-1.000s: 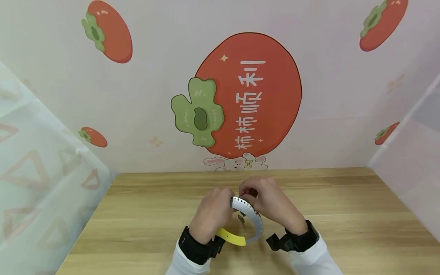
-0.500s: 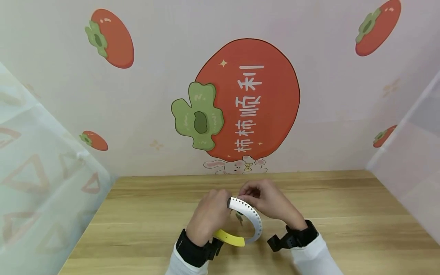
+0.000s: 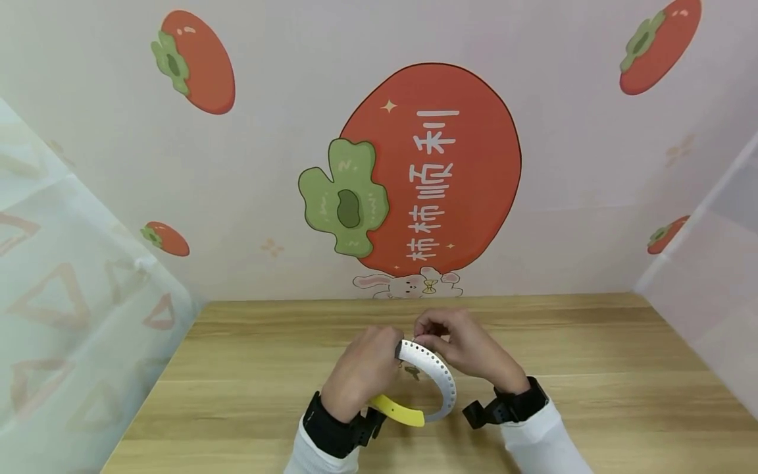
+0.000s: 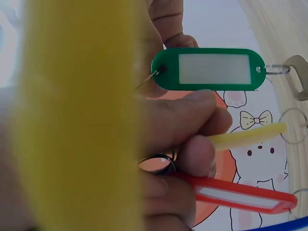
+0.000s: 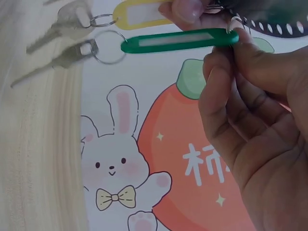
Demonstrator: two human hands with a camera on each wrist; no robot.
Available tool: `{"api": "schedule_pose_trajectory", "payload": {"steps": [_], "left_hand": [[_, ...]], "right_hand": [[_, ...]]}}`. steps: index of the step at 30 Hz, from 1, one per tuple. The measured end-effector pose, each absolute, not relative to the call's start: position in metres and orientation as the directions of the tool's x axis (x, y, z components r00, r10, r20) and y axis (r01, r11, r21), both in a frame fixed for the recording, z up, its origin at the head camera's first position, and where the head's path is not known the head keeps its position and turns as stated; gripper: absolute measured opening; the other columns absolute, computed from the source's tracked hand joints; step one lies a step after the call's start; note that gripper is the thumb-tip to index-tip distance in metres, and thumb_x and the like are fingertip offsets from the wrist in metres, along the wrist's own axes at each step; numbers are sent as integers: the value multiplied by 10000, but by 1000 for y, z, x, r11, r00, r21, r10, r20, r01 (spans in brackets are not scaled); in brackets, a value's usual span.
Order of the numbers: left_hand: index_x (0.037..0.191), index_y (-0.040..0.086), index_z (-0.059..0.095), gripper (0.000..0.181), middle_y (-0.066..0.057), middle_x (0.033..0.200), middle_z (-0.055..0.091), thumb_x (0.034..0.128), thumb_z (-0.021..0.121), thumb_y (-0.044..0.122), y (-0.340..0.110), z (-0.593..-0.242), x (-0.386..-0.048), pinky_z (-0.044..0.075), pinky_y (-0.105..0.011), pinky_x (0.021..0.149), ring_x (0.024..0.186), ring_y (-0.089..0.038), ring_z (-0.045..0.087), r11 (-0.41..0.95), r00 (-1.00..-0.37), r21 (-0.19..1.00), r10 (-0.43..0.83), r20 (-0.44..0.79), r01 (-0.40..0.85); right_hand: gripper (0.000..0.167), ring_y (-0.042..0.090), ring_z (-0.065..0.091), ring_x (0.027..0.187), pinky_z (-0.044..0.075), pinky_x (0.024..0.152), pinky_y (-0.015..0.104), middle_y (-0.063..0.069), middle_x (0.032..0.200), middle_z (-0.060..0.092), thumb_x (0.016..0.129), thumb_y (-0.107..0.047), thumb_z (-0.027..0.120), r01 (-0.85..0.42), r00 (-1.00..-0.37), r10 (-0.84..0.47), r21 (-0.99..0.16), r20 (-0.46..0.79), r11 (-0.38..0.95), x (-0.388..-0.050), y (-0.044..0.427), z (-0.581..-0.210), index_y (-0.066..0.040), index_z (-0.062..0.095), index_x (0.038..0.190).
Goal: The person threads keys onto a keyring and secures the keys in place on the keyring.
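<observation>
My left hand point(image 3: 366, 362) grips a curved white band point(image 3: 443, 380) with a row of holes and a yellow end point(image 3: 401, 413). Its fingers also pinch a yellow key tag point(image 4: 248, 136) in the left wrist view, with a red key tag point(image 4: 240, 195) just below them. Opposite, my right hand point(image 3: 468, 345) pinches one end of a green key tag point(image 5: 178, 41) by a small metal ring, close to the band's holed edge. Keys point(image 5: 74, 54) hang on split rings from the tags. Whether the green tag's ring passes through a hole cannot be made out.
A sliver of something blue point(image 4: 284, 226) shows at the lower edge of the left wrist view. The wooden table point(image 3: 249, 382) lies beneath both hands. A wall point(image 3: 266, 145) with printed persimmons and a rabbit stands behind, with pale side panels point(image 3: 65, 316) at the edges.
Both hands stay in nearly the same place around the band. The band has turned slightly, and the keys dangling beneath have swung a little. The head view has shifted slightly.
</observation>
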State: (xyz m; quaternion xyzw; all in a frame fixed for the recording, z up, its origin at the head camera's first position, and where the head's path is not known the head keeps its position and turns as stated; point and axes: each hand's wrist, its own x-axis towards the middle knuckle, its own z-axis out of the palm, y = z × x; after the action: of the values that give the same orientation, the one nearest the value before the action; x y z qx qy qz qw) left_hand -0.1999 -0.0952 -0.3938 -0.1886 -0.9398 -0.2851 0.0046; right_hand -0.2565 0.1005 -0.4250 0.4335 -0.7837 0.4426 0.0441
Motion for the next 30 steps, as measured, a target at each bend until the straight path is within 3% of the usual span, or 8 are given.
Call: {"api": "schedule_pose_trajectory", "payload": {"steps": [7, 15, 30], "left_hand": [[808, 55, 628, 172, 34, 653, 436, 900, 659, -87, -96, -393, -201, 317, -225, 493, 542, -93, 387, 777, -926, 515, 362, 104, 361], [820, 47, 646, 138, 23, 661, 452, 914, 678, -49, -97, -394, -201, 303, -227, 493, 540, -98, 372, 812, -930, 454, 338, 147, 367], [774, 67, 628, 184, 24, 661, 490, 871, 686, -77, -95, -396, -199, 341, -249, 484, 549, -102, 399, 836, -928, 404, 324, 186, 372]], "right_hand": [[178, 95, 637, 735, 559, 645, 301, -68, 863, 678, 893, 22, 734, -719, -614, -639, -662, 463, 212, -255, 103, -422, -145, 695, 936], [108, 123, 636, 747, 558, 661, 293, -47, 880, 685, 929, -23, 714, -623, -680, -641, -741, 356, 249, -254, 105, -419, -125, 710, 964], [78, 172, 673, 799, 574, 717, 318, 11, 917, 707, 969, -56, 670, -487, -720, -657, -836, 222, 252, -254, 107, -414, -64, 729, 1020]]}}
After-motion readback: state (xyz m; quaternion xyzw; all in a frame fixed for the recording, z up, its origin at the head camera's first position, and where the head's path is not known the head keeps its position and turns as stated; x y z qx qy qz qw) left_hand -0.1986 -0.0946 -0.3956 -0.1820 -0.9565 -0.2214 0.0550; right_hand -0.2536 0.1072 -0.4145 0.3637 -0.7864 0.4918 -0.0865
